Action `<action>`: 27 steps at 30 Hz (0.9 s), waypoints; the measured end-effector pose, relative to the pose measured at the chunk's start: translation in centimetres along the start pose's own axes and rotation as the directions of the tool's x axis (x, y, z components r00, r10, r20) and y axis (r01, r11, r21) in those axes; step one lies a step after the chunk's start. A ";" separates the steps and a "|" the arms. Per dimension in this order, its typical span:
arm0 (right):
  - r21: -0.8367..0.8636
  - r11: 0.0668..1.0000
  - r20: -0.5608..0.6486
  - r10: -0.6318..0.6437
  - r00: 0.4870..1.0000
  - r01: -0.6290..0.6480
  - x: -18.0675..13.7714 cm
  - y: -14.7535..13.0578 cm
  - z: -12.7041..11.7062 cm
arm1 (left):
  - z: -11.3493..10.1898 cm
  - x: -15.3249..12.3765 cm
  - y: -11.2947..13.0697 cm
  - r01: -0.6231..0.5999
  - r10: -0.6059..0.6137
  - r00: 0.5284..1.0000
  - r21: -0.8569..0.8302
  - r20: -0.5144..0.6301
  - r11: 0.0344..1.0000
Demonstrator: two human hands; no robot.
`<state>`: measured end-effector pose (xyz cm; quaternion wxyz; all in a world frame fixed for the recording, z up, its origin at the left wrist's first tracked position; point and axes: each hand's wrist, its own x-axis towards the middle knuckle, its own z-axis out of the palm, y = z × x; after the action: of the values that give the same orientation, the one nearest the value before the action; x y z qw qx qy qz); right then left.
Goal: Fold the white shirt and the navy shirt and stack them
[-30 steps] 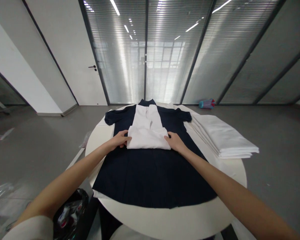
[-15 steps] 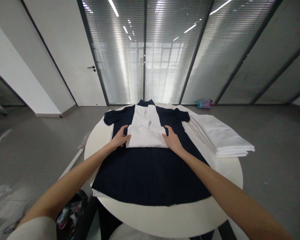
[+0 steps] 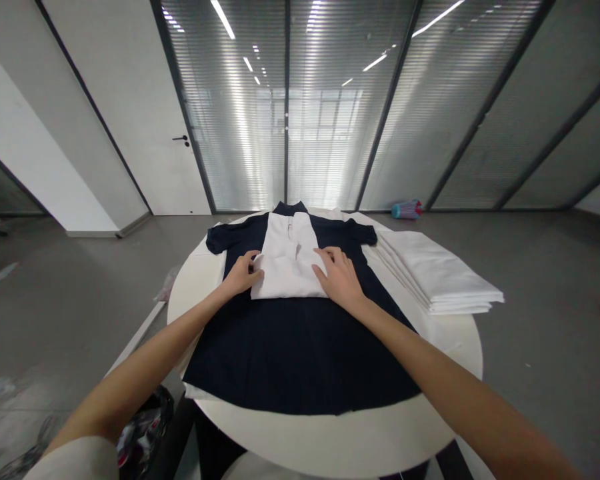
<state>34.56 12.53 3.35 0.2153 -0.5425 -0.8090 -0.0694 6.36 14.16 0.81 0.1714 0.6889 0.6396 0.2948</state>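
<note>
A folded white garment (image 3: 287,277) with a small front slit lies on a navy short-sleeved garment (image 3: 300,360), which is spread flat with its collar at the far side. My left hand (image 3: 241,275) is at the left edge of the white garment, thumb and forefinger apart, its other fingers partly hidden. On the right side of the white cloth rests my right hand (image 3: 341,279), fingers spread and thumb out over the fabric. The cloth's right edge is partly covered by this hand.
A round white table (image 3: 330,443) bears the garments. Folded white cloths (image 3: 440,273) are stacked at its right, slightly overhanging the edge. Below left stands a black-lined bin (image 3: 147,427). A blue and red object (image 3: 407,209) lies on the floor by the glass wall.
My right hand has moved left, from the white garment's right edge onto its surface. My left hand stays at the left edge. The view has shifted slightly.
</note>
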 end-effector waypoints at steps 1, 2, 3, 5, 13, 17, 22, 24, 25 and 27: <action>0.013 0.996 0.016 -0.083 0.996 0.083 0.0 -0.5 0.1 | 0.2 0.2 0.1 -0.036 0.040 0.997 0.056 -0.059 0.998; 0.028 0.988 0.048 -0.156 0.987 0.155 0.0 -1.1 0.4 | 0.4 0.4 0.3 -0.066 0.080 0.990 0.113 -0.120 0.991; 0.042 0.977 0.089 -0.210 0.974 0.207 0.0 -1.6 0.7 | 0.7 0.4 0.5 -0.091 0.120 0.978 0.167 -0.172 0.982; 0.066 0.969 0.188 -0.244 0.951 0.236 0.1 -2.5 1.8 | 1.3 0.2 1.1 -0.161 0.220 0.952 0.261 -0.214 0.952; 0.172 0.978 0.436 -0.185 0.881 0.120 0.8 -2.4 3.8 | 3.7 -0.3 0.5 -0.364 0.262 0.915 0.348 0.306 0.864; 0.186 0.977 0.426 -0.174 0.888 0.103 0.9 -1.0 3.4 | 3.3 -0.1 0.1 -0.362 0.268 0.910 0.288 0.317 0.887; 0.191 0.981 0.501 -0.122 0.857 0.028 0.9 -0.1 3.1 | 2.5 -1.4 2.1 -0.476 0.439 0.879 0.293 0.185 0.829; 0.191 0.981 0.511 -0.119 0.851 0.022 0.9 -0.1 3.2 | 2.6 -1.8 2.8 -0.557 0.515 0.829 0.255 0.217 0.790; 0.188 0.982 0.511 -0.118 0.851 0.023 1.0 -0.2 3.2 | 2.8 -1.8 2.9 -0.574 0.521 0.816 0.235 0.253 0.785; 0.183 0.983 0.510 -0.122 0.851 0.031 1.0 -0.2 3.4 | 3.2 -1.8 2.9 -0.562 0.481 0.811 0.213 0.334 0.800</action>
<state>33.16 14.49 0.76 0.0313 -0.4882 -0.8610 0.1394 10.55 12.53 -0.19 0.0592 0.8898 0.4317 0.1353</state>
